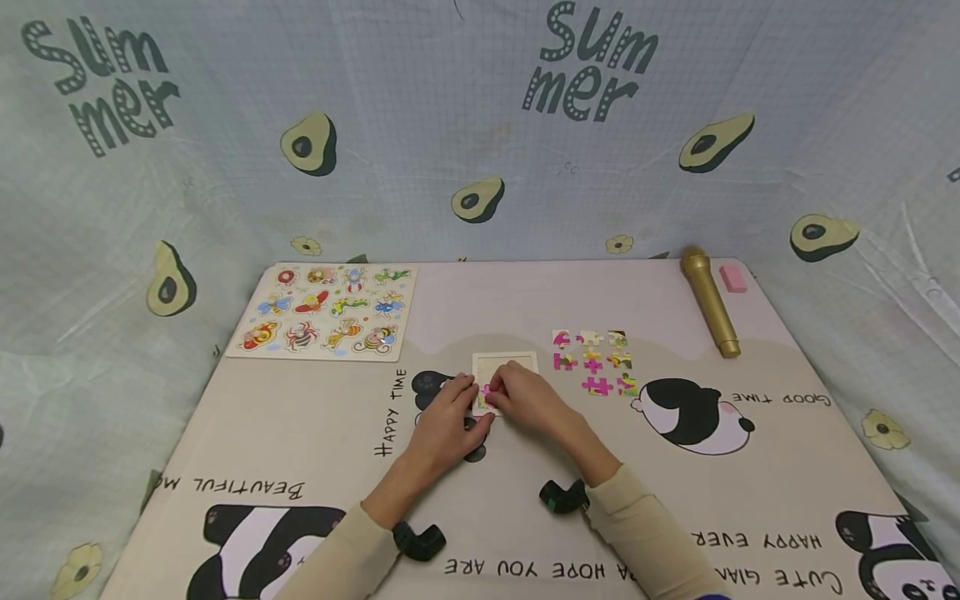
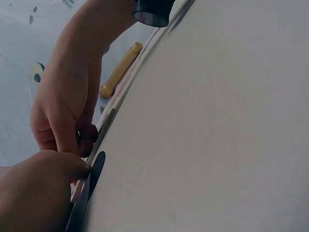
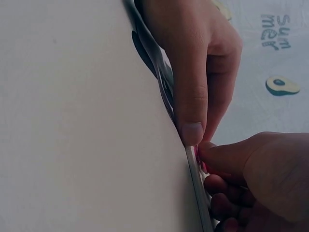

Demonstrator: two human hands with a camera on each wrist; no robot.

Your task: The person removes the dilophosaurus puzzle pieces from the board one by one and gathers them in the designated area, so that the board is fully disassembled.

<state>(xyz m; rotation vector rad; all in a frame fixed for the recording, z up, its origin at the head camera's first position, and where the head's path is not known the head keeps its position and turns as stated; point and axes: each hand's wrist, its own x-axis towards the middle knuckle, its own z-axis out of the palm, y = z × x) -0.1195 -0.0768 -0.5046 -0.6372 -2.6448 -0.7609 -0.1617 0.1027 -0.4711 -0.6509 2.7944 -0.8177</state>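
Note:
A small pale puzzle tray (image 1: 505, 357) lies mid-table, with pink and green jigsaw pieces (image 1: 483, 402) in its near left corner. My left hand (image 1: 444, 423) rests along the tray's left side, fingers fairly straight and thumb at the near edge. Over the tray, my right hand (image 1: 531, 400) has curled fingers and pinches a pink jigsaw piece (image 1: 486, 390) at that corner. The right wrist view shows pink under the right hand (image 3: 270, 169), beside the left thumb (image 3: 192, 130). The fingers hide much of the tray's inside.
Several loose jigsaw pieces (image 1: 592, 365) lie in rows right of the tray. An insect picture board (image 1: 322, 312) is at the back left. A gold microphone (image 1: 710, 304) and a pink block (image 1: 733, 278) lie at the back right. A patterned curtain (image 1: 390, 167) rises behind the table.

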